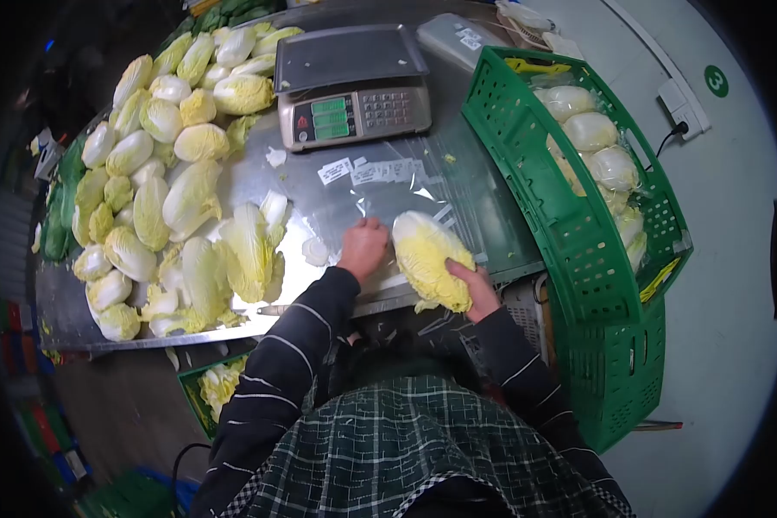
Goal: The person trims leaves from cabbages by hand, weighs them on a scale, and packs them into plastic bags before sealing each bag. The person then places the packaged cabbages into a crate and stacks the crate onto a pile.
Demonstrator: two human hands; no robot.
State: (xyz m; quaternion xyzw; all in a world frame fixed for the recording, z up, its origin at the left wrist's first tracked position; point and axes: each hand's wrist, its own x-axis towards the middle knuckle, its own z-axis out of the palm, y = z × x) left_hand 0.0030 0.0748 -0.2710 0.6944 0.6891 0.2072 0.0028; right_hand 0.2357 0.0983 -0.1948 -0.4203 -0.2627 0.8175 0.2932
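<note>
My right hand [476, 289] is wrapped around the leafy end of a napa cabbage [427, 259], holding it tilted over the table's front edge. To its left, my left hand [364, 246] is closed, its fingertips pinching the edge of a clear plastic bag [367, 205] that lies flat on the metal table. Printed white labels [388, 171] show in a row just beyond the bag. How much plastic the left fingers grip is hidden by the hand.
Many napa cabbages [151, 211] are piled on the table's left. A digital scale [354, 86] stands at the back. On the right, a green crate [535, 173] holds wrapped cabbages [590, 131]. A knife [272, 309] lies near the front edge; leaf scraps are scattered about.
</note>
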